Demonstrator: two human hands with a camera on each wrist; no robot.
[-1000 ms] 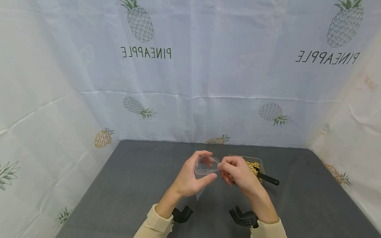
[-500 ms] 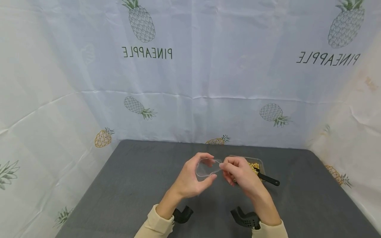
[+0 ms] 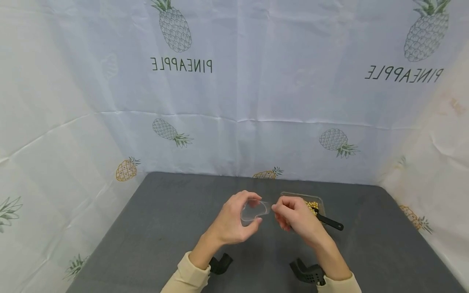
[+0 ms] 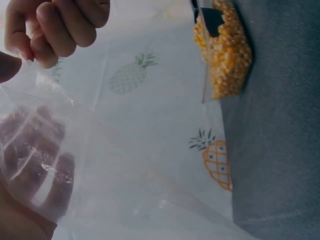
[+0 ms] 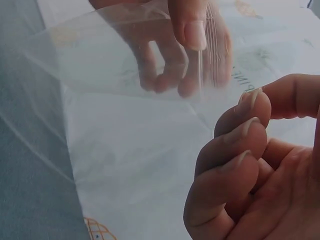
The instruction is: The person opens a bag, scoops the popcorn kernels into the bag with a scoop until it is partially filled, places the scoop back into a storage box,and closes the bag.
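Left hand (image 3: pixel 232 219) in wide curve, gripping clear bag (image 4: pixel 100 170); right hand (image 3: pixel 299 217) curled, pinching its edge.

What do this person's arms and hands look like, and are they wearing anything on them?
The left hand and right hand are bare, with no gloves. The left sleeve is cream, with a folded-looking cuff; the right sleeve is cream too. Each wrist carries an angular black piece, and the right one shows small holes. No cables are visible.

Pineapple-print curtains (image 3: pixel 278 93) screen the table (image 3: pixel 157 228), booth-like.
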